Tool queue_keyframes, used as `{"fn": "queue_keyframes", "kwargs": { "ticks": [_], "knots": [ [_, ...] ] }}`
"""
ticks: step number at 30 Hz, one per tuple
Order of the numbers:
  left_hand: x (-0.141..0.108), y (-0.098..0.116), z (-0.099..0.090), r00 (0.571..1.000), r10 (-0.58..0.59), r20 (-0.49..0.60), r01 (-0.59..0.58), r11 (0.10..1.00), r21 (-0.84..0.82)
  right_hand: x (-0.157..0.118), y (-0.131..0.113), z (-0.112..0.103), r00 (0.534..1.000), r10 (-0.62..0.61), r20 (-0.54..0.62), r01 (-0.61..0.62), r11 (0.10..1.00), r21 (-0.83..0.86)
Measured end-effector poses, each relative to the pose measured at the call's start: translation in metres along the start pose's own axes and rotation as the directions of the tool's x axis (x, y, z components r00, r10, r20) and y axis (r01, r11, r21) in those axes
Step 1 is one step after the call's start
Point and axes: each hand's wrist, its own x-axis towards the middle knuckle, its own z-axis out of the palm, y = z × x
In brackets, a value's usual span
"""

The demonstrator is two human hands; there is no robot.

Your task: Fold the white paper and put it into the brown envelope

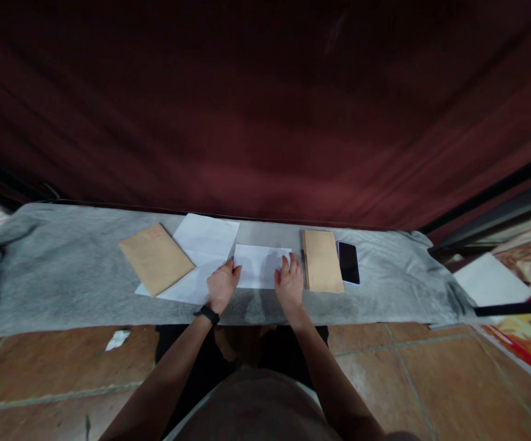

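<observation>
A white sheet of paper (256,267), seemingly folded into a narrow rectangle, lies flat on the grey cloth in front of me. My left hand (223,285), with a dark band on its wrist, has its fingers curled together at the sheet's left edge, thumb toward the paper. On the right end of the same sheet rests my right hand (289,283), its fingers apart and bent lightly. Just right of it sits a stack of brown envelopes (324,262). Left of my left hand, loose white sheets (206,239) lie partly under another brown envelope pile (157,258).
A phone (348,263) lies beside the right envelope stack. The long surface is covered with a grey cloth (398,269), and a dark red curtain-like wall (265,141) rises behind it. A white scrap (117,340) is on the tiled floor (412,373). Printed packaging (529,343) stands far right.
</observation>
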Motion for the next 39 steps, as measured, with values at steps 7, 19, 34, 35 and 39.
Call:
{"fn": "queue_keyframes", "kwargs": {
  "ticks": [7,19,34,35,39],
  "knots": [
    [0.001,0.002,0.001,1.000,0.009,-0.021,-0.009,1.000,-0.019,0.008,-0.021,0.024,0.979,-0.130,0.156,0.123,0.991,0.053],
    [-0.016,0.034,0.017,0.894,0.334,-0.300,-0.359,0.933,-0.030,0.001,-0.018,0.033,0.969,-0.159,0.191,0.159,0.987,0.014],
    [0.009,0.038,0.057,0.842,0.469,-0.267,-0.500,0.864,-0.056,0.006,-0.002,0.033,0.969,-0.165,0.183,0.166,0.986,0.007],
    [0.009,0.035,0.057,0.842,0.469,-0.267,-0.496,0.867,-0.043,0.007,0.002,0.031,0.975,-0.147,0.169,0.148,0.989,0.002],
    [0.008,0.027,0.056,0.837,0.482,-0.261,-0.503,0.864,-0.016,0.006,0.019,0.027,0.986,-0.103,0.128,0.106,0.994,-0.019]
  ]
}}
